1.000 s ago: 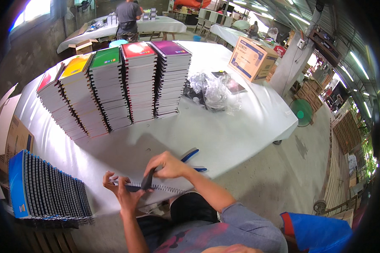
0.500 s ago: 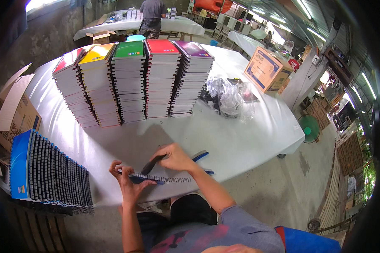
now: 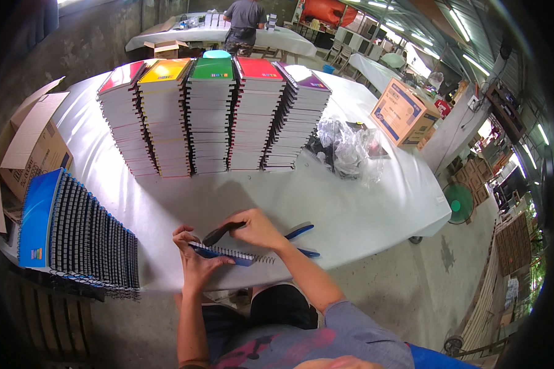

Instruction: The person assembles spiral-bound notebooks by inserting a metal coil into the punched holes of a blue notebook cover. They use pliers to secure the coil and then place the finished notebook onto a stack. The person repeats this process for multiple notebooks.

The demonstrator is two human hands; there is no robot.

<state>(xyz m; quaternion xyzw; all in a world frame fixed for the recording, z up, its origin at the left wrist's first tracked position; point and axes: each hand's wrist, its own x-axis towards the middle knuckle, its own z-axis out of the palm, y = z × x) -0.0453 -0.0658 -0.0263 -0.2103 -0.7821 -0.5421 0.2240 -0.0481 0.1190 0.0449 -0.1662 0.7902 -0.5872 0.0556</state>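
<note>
Blue notebook [image 3: 244,261] at near side of desk [image 3: 363,197]; its coil [image 3: 266,260] juts past the right end and could bend or snag, I judge, if the dark curved tool [image 3: 215,237] slips; notebook sits pinched between thumb and fingers of left hand [image 3: 195,264]; right hand [image 3: 256,230] has fingers wrapped round the tool; blue handles [image 3: 300,232] lie beside, partly hidden
</note>
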